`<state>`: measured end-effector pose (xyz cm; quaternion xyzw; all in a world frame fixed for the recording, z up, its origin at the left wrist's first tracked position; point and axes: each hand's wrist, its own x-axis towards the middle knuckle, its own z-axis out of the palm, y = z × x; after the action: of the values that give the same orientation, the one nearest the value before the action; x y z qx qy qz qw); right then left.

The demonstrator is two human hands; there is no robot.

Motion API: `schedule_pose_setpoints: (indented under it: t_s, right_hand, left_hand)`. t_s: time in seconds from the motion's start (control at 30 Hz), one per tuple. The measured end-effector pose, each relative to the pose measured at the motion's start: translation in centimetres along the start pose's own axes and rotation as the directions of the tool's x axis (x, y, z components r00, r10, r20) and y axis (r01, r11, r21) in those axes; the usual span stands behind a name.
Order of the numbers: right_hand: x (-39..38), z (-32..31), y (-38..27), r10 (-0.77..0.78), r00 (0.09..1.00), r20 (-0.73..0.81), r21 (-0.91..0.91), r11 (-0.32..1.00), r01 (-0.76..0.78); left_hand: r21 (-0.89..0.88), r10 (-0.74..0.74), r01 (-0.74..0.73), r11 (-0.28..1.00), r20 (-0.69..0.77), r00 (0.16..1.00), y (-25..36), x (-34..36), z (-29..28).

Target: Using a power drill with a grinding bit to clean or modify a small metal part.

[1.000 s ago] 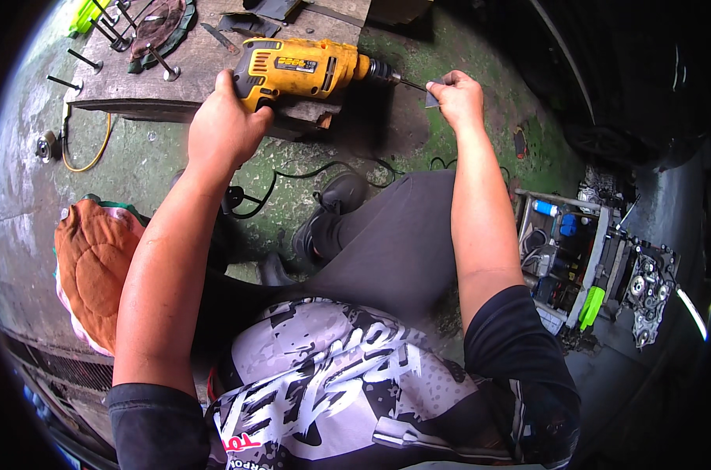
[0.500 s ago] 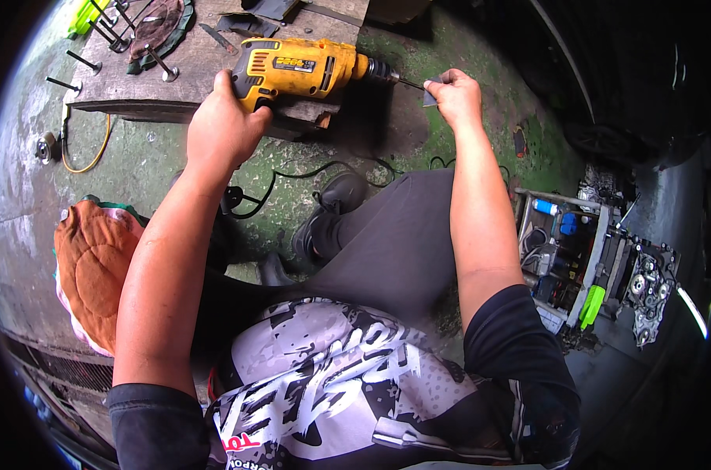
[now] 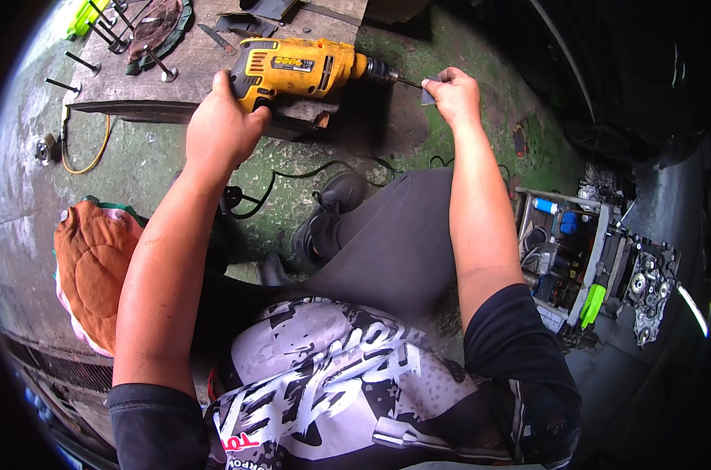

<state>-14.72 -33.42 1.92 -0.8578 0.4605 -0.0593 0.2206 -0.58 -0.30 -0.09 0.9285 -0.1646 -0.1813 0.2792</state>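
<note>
My left hand (image 3: 224,125) grips the handle of a yellow and black power drill (image 3: 293,66), which lies sideways over the edge of a worn wooden bench (image 3: 148,98). A thin metal rod (image 3: 406,81) sticks out rightward from the drill's chuck (image 3: 380,70). My right hand (image 3: 457,98) pinches a small grey sheet, seemingly abrasive paper (image 3: 429,92), around that rod. On the bench stand several valves with dark stems (image 3: 167,72), beside a dirty cloth (image 3: 159,31), a flat blade (image 3: 218,39) and dark scraps of sheet (image 3: 246,23).
An orange cloth (image 3: 97,266) lies at lower left. A black cable (image 3: 265,196) and a yellow hose (image 3: 97,157) are on the green floor (image 3: 512,102). A tray of tools (image 3: 559,251) and a metal engine part (image 3: 645,298) stand at right. My bent leg (image 3: 387,243) is below.
My right hand with the grey sheet has shifted slightly left along the rod, toward the chuck. The drill and my left hand have barely moved.
</note>
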Motion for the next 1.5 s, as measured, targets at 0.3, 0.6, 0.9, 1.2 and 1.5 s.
schedule_pose_setpoints:
  t_s: [0.3,0.6,0.9,1.2,1.5]
  right_hand:
    - [-0.8,-0.6,-1.3,0.034,0.999,-0.032,-0.102,0.994,-0.037]
    - [-0.2,0.2,-5.6,-0.300,0.941,-0.154,0.563,0.756,0.333]
    - [-6.1,11.3,-28.1,-0.589,0.792,0.163,0.253,0.801,0.543]
    - [-6.3,11.2,-27.7,-0.654,0.755,0.046,0.117,0.755,0.646]
    - [-3.5,0.8,-8.7,-0.420,0.894,-0.155,0.426,0.788,0.444]
  left_hand:
    - [-0.011,-0.019,0.018,1.000,-0.007,1.000,-0.3,0.0,-0.2]
    - [-0.070,-0.073,0.082,0.994,0.121,0.990,1.2,0.2,-1.2]
    - [-0.123,-0.053,0.061,0.991,0.067,0.996,-1.2,0.1,-1.7]
    - [-0.245,-0.008,0.034,0.969,0.108,0.994,-0.3,-0.9,-0.2]
    - [-0.171,0.006,0.010,0.985,0.093,0.996,-0.5,-0.9,-0.5]
